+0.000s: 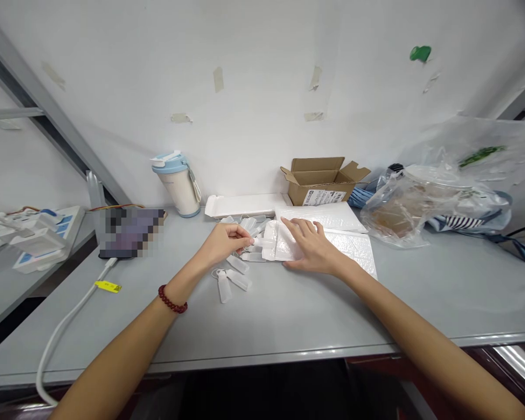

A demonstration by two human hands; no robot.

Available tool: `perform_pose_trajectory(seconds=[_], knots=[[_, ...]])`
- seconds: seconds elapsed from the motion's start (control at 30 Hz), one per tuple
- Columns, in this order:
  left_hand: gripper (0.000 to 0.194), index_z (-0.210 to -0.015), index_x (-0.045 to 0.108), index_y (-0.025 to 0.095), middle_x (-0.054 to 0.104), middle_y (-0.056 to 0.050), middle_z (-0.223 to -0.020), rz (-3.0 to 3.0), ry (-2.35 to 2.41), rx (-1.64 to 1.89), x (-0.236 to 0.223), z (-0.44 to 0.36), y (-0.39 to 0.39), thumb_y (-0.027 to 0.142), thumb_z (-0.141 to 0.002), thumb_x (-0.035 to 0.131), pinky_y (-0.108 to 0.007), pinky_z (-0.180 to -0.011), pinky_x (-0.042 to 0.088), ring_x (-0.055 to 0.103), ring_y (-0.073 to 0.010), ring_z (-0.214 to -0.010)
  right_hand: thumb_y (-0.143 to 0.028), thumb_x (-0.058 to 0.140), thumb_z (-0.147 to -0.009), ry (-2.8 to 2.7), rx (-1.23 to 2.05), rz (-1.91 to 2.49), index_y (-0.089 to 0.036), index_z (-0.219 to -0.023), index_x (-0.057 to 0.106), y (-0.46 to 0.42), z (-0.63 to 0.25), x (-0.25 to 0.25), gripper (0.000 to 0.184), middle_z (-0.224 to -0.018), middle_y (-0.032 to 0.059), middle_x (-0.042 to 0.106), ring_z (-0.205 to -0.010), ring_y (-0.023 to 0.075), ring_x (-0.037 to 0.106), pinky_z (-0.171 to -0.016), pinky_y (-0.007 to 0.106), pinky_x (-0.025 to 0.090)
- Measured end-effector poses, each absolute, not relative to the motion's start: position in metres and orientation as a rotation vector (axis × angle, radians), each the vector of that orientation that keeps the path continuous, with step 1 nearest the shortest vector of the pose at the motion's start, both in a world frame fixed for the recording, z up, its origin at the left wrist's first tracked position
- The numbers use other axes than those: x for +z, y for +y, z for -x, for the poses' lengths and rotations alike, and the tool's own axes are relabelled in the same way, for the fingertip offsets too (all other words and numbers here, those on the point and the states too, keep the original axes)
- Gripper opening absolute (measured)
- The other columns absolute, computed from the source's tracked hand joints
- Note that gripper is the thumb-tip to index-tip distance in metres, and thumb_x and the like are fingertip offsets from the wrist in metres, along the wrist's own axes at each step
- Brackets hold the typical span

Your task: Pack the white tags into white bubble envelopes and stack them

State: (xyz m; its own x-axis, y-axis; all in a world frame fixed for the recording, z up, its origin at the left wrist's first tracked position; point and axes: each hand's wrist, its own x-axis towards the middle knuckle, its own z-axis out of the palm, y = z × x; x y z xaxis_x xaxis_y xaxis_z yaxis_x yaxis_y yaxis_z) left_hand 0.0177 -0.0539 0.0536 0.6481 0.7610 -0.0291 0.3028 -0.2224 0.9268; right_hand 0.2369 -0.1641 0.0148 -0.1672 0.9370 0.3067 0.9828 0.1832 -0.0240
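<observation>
My left hand is closed in a pinch on a small translucent plastic tag, at the open end of a slim white box. My right hand spans this box, its thumb at the near edge and its fingers at the far edge. Under and beside the box lie white bubble mailers. Several more translucent tags with thin white loops lie around my left hand, among them a loose tag at the near side. The inside of the box is hidden.
Behind are a long white box, an open cardboard box and a tumbler. A plastic bag lies at right. At left are a phone on a white cable and a power strip.
</observation>
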Motion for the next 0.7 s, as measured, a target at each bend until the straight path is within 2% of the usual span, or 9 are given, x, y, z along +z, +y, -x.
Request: perform_pose_trajectory(seconds=[0.2, 0.43, 0.6, 0.7], knots=[[0.021, -0.067, 0.067, 0.014, 0.062, -0.001, -0.059, -1.777, 0.850, 0.594, 0.050, -0.019, -0.053, 0.034, -0.062, 0.073, -0.025, -0.053, 0.045, 0.053, -0.0107, -0.051, -0.035, 0.057, -0.067, -2.217, -0.246, 1.801, -0.015, -0.141, 0.022, -0.165, -0.232, 0.020, 0.084, -0.127, 0.0198, 0.043, -0.114, 0.0325, 0.041, -0.096, 0.053, 0.026], [0.022, -0.079, 0.073, 0.016, 0.070, -0.006, -0.071, -1.723, 0.740, 0.553, 0.045, -0.022, -0.057, 0.032, -0.065, 0.071, -0.027, -0.060, 0.050, 0.062, -0.0163, -0.067, -0.032, 0.057, -0.071, -2.195, -0.221, 1.671, -0.017, -0.138, 0.026, -0.164, -0.229, 0.020, 0.075, -0.121, 0.0171, 0.047, -0.112, 0.0307, 0.043, -0.093, 0.049, 0.030], [0.022, -0.084, 0.073, 0.018, 0.071, -0.004, -0.072, -1.781, 0.732, 0.528, 0.042, -0.027, -0.069, 0.032, -0.068, 0.068, -0.027, -0.057, 0.048, 0.061, -0.0153, -0.063, -0.029, 0.058, -0.072, -2.194, -0.177, 1.561, -0.017, -0.135, 0.030, -0.166, -0.227, 0.020, 0.070, -0.120, 0.0160, 0.048, -0.110, 0.0293, 0.044, -0.090, 0.046, 0.036], [0.021, -0.081, 0.070, 0.017, 0.070, -0.004, -0.074, -1.806, 0.779, 0.640, 0.040, -0.030, -0.074, 0.031, -0.065, 0.070, -0.029, -0.063, 0.048, 0.061, -0.0161, -0.066, -0.027, 0.058, -0.072, -2.200, -0.144, 1.520, -0.017, -0.134, 0.032, -0.167, -0.223, 0.023, 0.067, -0.119, 0.0152, 0.048, -0.109, 0.0285, 0.045, -0.088, 0.044, 0.039]])
